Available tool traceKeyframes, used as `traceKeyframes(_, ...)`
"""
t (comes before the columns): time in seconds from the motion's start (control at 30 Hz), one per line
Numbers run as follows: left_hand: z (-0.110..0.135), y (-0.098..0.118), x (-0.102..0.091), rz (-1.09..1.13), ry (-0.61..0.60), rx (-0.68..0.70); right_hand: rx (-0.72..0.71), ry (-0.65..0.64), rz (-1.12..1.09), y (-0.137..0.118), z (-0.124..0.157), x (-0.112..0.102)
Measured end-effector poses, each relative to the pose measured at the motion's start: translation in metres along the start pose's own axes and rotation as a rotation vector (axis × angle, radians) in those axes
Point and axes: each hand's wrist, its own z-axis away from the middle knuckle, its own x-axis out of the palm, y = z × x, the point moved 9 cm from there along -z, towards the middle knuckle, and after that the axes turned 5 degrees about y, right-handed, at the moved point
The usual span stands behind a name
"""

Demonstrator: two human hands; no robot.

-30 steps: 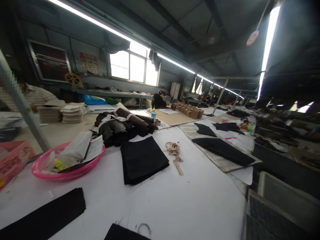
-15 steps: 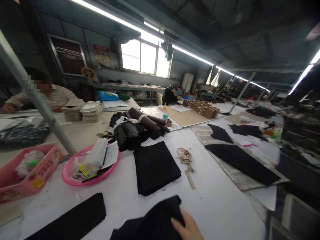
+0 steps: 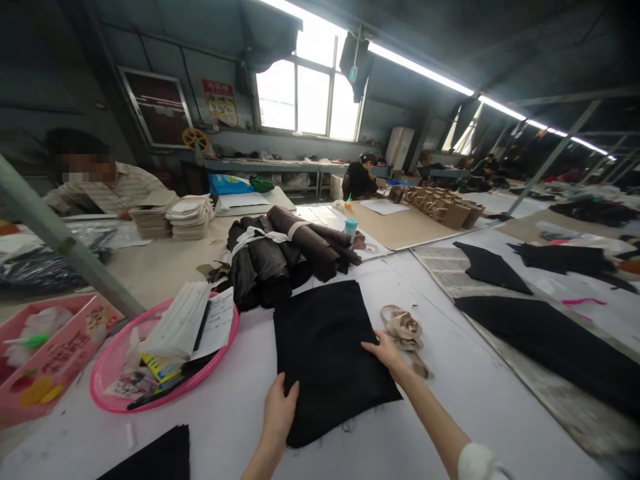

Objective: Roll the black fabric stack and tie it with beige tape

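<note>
A roughly square stack of black fabric [image 3: 327, 363] lies on the white tabletop, with loose threads along its near edge. At its lower left edge is my left hand [image 3: 279, 408], thumb and forefinger closed on the cloth. My right hand [image 3: 387, 352] grips the right edge, thumb on top; its other fingers are partly hidden. Just beyond that hand lies a tangled beige strip [image 3: 403, 327]. Another pile of black fabric [image 3: 155, 460] shows at the bottom left, cut off by the frame.
A pink basket [image 3: 95, 393] with papers and pens stands left, beside a pink box [image 3: 75, 353]. Dark rolls [image 3: 265, 260] lie behind the stack. Black cut pieces [image 3: 545, 333] rest at right. A slanted metal post [image 3: 60, 233] rises at left. A co-worker [image 3: 125, 187] sits across the table.
My right hand, earlier holding a black piece near the front edge, has moved forward to the stack. That piece is now on or at the stack. My left hand has come into view.
</note>
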Motion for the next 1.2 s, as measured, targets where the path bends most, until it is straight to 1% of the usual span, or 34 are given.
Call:
traceKeyframes(0.03,-0.007,-0.02,0.008,-0.035,0.008,-0.022,0.019,0.036,0.046,0.019,-0.009,0.005)
traceKeyframes(0.07,-0.011,-0.035,0.013,-0.064,0.018,-0.028,0.028,0.065,0.081,0.034,-0.015,0.009)
traceKeyframes(0.1,-0.013,-0.045,0.017,-0.08,0.023,-0.017,0.022,0.087,0.125,0.045,-0.021,0.012)
traceKeyframes(0.13,-0.013,-0.052,0.019,-0.098,0.027,-0.001,0.004,0.102,0.176,0.05,-0.025,0.015)
traceKeyframes(0.2,-0.012,-0.057,0.019,-0.134,0.045,0.023,-0.054,0.109,0.284,0.052,-0.03,0.02)
traceKeyframes(0.3,-0.01,-0.057,0.014,-0.134,0.082,0.004,-0.108,0.109,0.376,0.045,-0.03,0.025)
traceKeyframes(0.43,-0.015,-0.04,0.014,-0.031,0.043,0.032,-0.166,0.159,0.293,0.034,-0.028,0.026)
traceKeyframes(0.5,-0.02,-0.031,0.013,-0.019,0.029,0.052,-0.177,0.189,0.253,0.034,-0.03,0.026)
traceKeyframes(0.53,-0.023,-0.028,0.014,-0.018,0.004,0.052,-0.169,0.187,0.253,0.036,-0.032,0.027)
traceKeyframes(0.63,-0.03,-0.028,0.026,0.067,-0.153,0.012,-0.131,0.155,0.306,0.044,-0.039,0.034)
traceKeyframes(0.67,-0.031,-0.028,0.028,0.087,-0.185,0.0,-0.129,0.15,0.332,0.044,-0.04,0.035)
traceKeyframes(0.7,-0.033,-0.028,0.028,0.074,-0.181,0.0,-0.133,0.154,0.365,0.043,-0.041,0.036)
traceKeyframes(0.8,-0.038,-0.025,0.02,-0.13,-0.089,0.042,-0.144,0.173,0.518,0.033,-0.039,0.036)
traceKeyframes(0.87,-0.039,-0.024,0.015,-0.296,-0.067,0.043,-0.147,0.219,0.671,0.026,-0.037,0.031)
traceKeyframes(0.93,-0.04,-0.022,0.003,-0.437,0.005,0.048,-0.146,0.268,0.8,0.022,-0.035,0.024)
traceKeyframes(1.0,-0.042,-0.018,-0.012,-0.553,0.119,0.092,-0.077,0.244,0.833,0.028,-0.036,0.02)
traceKeyframes(1.03,-0.044,-0.017,-0.016,-0.585,0.145,0.113,-0.019,0.204,0.811,0.035,-0.037,0.018)
traceKeyframes(1.07,-0.046,-0.02,-0.016,-0.595,0.133,0.113,0.045,0.158,0.774,0.042,-0.038,0.017)
traceKeyframes(1.1,-0.049,-0.026,-0.013,-0.592,0.089,0.078,0.113,0.109,0.717,0.049,-0.038,0.016)
traceKeyframes(1.2,-0.059,-0.043,-0.001,-0.594,-0.048,-0.025,0.23,0.038,0.524,0.056,-0.036,0.008)
